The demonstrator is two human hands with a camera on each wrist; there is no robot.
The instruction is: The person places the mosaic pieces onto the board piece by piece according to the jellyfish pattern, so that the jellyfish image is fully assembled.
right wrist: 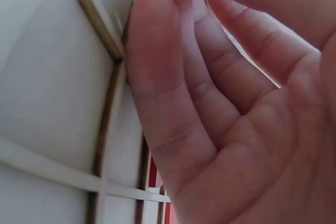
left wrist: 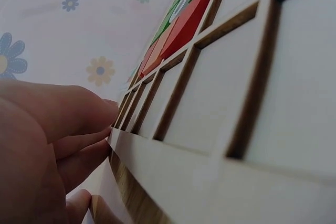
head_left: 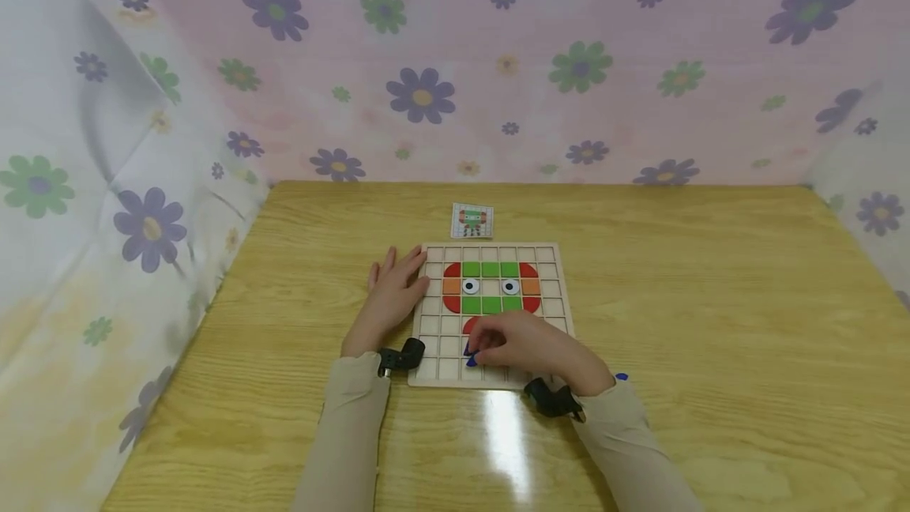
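Note:
A wooden grid board (head_left: 430, 346) lies on the table, with red, orange and green pieces and two eye pieces (head_left: 471, 286) set in its squares. My left hand (head_left: 389, 291) rests along the board's left edge, fingers extended and their tips at the rim. Over the lower squares, my right hand (head_left: 522, 342) pinches a small blue piece (head_left: 471, 362) between thumb and fingers. Only a sliver of blue shows at the fingertips in the right wrist view. A second bit of blue lies just above it, and a red piece (head_left: 470, 325) is partly hidden behind the fingers.
A small picture card (head_left: 472, 220) with a coloured figure on a grid lies beyond the board. Another blue piece (head_left: 622, 377) sits on the table (head_left: 711, 299) beside the right wrist. Flowered cloth (head_left: 498, 62) hangs behind and at both sides.

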